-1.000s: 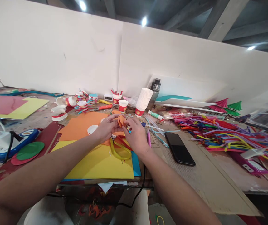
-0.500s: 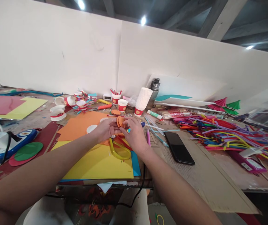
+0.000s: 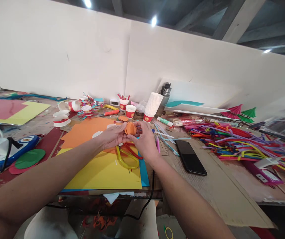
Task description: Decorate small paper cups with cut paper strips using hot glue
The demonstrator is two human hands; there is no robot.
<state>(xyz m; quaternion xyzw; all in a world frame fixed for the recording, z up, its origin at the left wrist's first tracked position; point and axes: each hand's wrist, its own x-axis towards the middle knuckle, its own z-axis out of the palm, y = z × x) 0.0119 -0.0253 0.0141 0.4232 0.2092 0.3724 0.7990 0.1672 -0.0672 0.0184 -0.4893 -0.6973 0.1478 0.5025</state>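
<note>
Small orange paper discs (image 3: 130, 128) are held between my two hands above the sheets. My left hand (image 3: 114, 135) grips their left edge with its fingers, and my right hand (image 3: 143, 139) pinches them from the right. Below the hands lie yellow-handled scissors (image 3: 126, 159) and a red-handled pair, partly hidden, on a yellow sheet (image 3: 95, 172). Orange paper (image 3: 79, 132) spreads behind my left forearm, with white discs (image 3: 97, 134) on it. Beyond the hands, more orange discs (image 3: 122, 118) lie near a paper cup (image 3: 130, 112).
A black phone (image 3: 190, 157) lies on cardboard (image 3: 222, 186) at the right, before a heap of pipe cleaners (image 3: 237, 139). Stacked cups (image 3: 153, 106) and a bottle (image 3: 165, 96) stand behind. At left are a blue glue gun (image 3: 28, 147) and green disc (image 3: 30, 158).
The orange discs have turned to face the camera more and sit slightly farther right. My right hand's fingers have shifted around their edge.
</note>
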